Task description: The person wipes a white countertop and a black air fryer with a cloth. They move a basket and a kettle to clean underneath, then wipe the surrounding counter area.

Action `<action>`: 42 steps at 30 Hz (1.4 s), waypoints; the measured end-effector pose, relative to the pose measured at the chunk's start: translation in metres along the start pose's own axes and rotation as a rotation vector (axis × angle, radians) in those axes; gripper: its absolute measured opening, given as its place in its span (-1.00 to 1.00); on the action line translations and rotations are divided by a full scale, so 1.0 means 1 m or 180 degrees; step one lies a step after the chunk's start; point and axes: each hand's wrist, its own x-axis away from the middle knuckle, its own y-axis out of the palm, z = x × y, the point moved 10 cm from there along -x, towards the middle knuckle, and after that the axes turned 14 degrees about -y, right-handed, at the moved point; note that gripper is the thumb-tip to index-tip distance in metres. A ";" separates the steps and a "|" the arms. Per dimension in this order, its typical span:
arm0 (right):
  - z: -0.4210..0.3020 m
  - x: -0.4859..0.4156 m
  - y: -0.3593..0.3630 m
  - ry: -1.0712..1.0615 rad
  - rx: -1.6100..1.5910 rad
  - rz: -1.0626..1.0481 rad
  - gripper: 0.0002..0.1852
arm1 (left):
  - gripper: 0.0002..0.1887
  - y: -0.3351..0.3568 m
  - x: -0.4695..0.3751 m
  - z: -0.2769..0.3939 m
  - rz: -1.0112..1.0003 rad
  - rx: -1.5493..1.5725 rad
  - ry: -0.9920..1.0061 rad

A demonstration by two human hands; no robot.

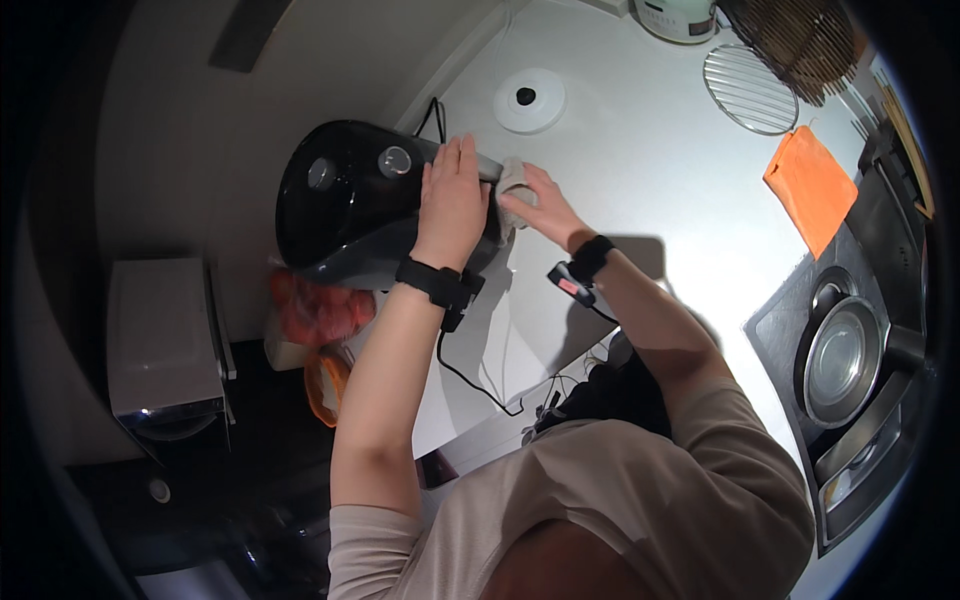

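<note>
A glossy black countertop appliance [349, 199], probably an air fryer, with two round knobs on its top, stands on the white counter [600, 142]. My left hand [454, 206] lies flat against its right part, fingers stretched out and pointing away from me. A light beige cloth [513, 187] is in my right hand [551, 210], pressed at the appliance's right end, beside a grey strip that looks like a handle. The cloth's lower part drapes down there. Both wrists wear black straps with small devices and cables.
Behind the appliance sits a white round base [529, 101]. A wire rack [751, 90] and an orange cloth [814, 187] lie at the right, above a sink with a metal bowl [841, 361]. Bagged red produce [322, 307] and a white boxy appliance [161, 330] are at the left.
</note>
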 end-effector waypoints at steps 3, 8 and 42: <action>0.009 -0.004 0.011 0.0386 0.0149 0.0078 -0.28 | -0.43 0.011 -0.002 -0.003 0.0008 -0.0091 0.0129; 0.022 -0.007 0.018 0.0840 -0.0789 0.0093 -0.23 | -0.46 0.006 0.000 -0.007 0.0027 0.0352 0.0108; 0.008 -0.010 0.012 0.0519 -0.1330 0.0347 -0.50 | -0.38 0.004 0.001 -0.007 -0.0021 0.0438 0.0162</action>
